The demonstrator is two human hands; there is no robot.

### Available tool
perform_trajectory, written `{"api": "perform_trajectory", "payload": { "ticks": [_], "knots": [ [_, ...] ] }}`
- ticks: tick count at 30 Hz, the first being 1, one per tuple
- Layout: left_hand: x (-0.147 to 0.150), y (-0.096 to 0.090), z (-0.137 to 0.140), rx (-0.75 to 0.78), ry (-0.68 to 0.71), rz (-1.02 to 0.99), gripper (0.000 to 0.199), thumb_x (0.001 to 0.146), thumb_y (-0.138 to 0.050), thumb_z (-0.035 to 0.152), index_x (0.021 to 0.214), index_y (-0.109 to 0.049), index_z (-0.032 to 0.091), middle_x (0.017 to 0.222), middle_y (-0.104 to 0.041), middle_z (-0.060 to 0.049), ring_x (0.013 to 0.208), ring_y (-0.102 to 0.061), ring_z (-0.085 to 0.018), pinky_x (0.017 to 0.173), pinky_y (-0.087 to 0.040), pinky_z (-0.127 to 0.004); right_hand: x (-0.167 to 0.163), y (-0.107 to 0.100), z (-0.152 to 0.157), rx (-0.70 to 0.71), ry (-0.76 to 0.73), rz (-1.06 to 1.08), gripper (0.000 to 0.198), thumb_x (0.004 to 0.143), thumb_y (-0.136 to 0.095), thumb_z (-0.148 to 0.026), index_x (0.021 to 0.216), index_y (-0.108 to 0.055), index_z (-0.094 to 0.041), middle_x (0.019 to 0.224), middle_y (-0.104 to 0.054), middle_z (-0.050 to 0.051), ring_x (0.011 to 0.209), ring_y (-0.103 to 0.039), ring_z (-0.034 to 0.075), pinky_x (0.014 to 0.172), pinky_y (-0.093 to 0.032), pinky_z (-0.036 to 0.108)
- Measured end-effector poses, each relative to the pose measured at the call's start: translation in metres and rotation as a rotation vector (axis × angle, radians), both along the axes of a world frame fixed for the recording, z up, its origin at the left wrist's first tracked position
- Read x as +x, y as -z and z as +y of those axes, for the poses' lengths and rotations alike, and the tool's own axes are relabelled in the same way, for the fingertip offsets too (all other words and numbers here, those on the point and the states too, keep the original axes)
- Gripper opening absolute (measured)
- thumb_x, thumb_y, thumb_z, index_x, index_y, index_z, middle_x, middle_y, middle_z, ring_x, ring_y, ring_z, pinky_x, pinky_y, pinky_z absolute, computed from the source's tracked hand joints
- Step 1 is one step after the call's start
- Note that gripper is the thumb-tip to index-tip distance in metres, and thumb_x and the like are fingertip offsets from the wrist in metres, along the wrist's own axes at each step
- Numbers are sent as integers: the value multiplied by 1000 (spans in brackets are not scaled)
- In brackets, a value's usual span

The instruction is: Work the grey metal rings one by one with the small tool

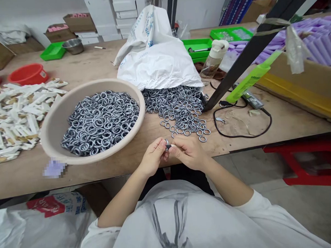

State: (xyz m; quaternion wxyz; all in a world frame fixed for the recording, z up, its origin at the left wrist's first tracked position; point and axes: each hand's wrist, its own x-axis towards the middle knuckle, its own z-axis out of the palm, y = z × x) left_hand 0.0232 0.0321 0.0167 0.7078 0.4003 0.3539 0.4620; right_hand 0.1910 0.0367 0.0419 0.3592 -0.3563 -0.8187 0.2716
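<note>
My left hand and my right hand meet at the table's front edge, both closed with the fingertips pinched together. A grey ring shows between them, gripped by my left thumb and fingers. At my right fingertips is a small black piece that touches the ring; its kind is too small to make out. Just beyond my hands lies a loose pile of grey rings, spilling from the mouth of a white woven sack. To the left, a big beige basin holds many more such rings.
Pale strips lie heaped at the far left, by a red bowl. A slanted black post rises on the right, near a bottle and a black cable. A red stool stands below the table's right side.
</note>
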Motion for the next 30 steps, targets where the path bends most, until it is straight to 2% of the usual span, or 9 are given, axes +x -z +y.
{"api": "perform_trajectory", "payload": {
  "ticks": [4,9,12,14,17,19,23,27,30],
  "knots": [
    [-2,-3,-5,41,51,31,47,81,-67,61,72,-50,18,59,-46,4,52,-41,-8,52,-33,-21,1,9,8,-68,-11,-5,50,101,-40,-49,65,-56,-19,61,-50,-1,60,-46,12,59,-29,27],
    [-10,-6,-12,179,302,149,43,91,-56,55,74,-56,16,68,-58,-2,60,-51,-11,59,-40,-24,-1,29,52,-205,261,-142,54,101,-35,-56,64,-51,-20,59,-50,-2,58,-48,13,56,-29,26],
    [-16,-1,-8,117,165,149,40,88,-62,53,78,-62,14,76,-65,-5,62,-55,-11,63,-44,-25,-14,31,83,-105,411,-461,39,96,-50,-55,91,-66,-21,89,-66,4,78,-61,19,63,-35,27],
    [-21,4,-3,46,65,133,37,84,-69,50,89,-67,13,79,-68,-7,62,-57,-11,64,-45,-25,-26,30,98,-47,432,-670,38,92,-58,-54,109,-67,-22,109,-65,8,90,-64,23,68,-41,29],
    [-27,11,3,-83,-36,80,41,77,-76,41,108,-69,14,81,-70,-6,63,-59,-11,65,-48,-24,-40,29,112,-27,396,-847,37,95,-54,-47,116,-66,-19,118,-62,13,95,-66,26,75,-46,33],
    [-31,13,6,-160,-110,45,38,73,-77,34,104,-70,14,83,-70,-5,67,-61,-11,68,-51,-25,-42,30,117,-28,405,-843,34,98,-50,-41,114,-67,-18,118,-62,15,95,-67,27,76,-47,35],
    [-30,14,12,-232,-241,-9,29,69,-75,31,90,-69,12,90,-68,-7,72,-62,-12,67,-52,-25,-32,31,113,-105,437,-467,26,97,-48,-31,92,-69,-16,99,-66,10,85,-64,23,72,-45,32],
    [-12,19,21,-157,-243,23,37,77,-72,47,90,-67,13,83,-64,-5,64,-53,-9,52,-40,-19,-26,36,86,-430,165,261,33,94,-51,-45,78,-62,-18,67,-58,0,64,-55,15,61,-44,26],
    [5,25,29,-96,-196,52,49,76,-68,62,84,-65,14,77,-60,-4,57,-46,-8,47,-33,-19,-31,45,67,-560,79,506,38,87,-59,-55,74,-56,-20,60,-52,-4,54,-49,12,55,-42,25]
  ]
}}
